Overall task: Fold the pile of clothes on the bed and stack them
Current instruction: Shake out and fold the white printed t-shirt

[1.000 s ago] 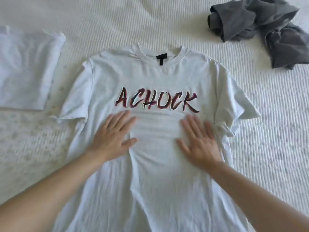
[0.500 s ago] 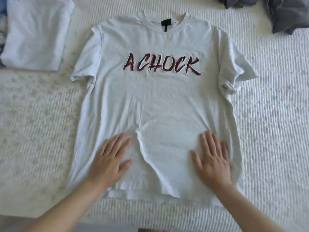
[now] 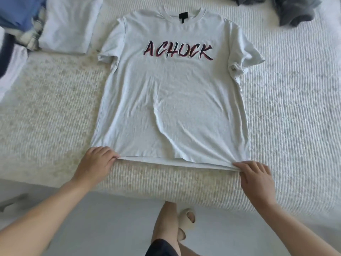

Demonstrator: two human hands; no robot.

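I have the white T-shirt point(image 3: 173, 100) lying face up on the bed point(image 3: 295, 108), its "ACHOCK" print well beyond my knuckles and the collar farthest from me. My left hand point(image 3: 95, 163) has its fingers curled over the hem's near left corner, pinching it; my right hand point(image 3: 254, 177) pinches the near right corner between thumb and fingertips, and the hem between them is drawn into a straight line.

I judge this shirt light, limp and a bit creased, so it will sag wherever it is unsupported. The corners I already hold are the sensible grip: carrying them up toward the collar should fold it evenly, if both sides travel together. The right sleeve point(image 3: 239, 65), up ahead of my right hand, is rucked under and may bunch.
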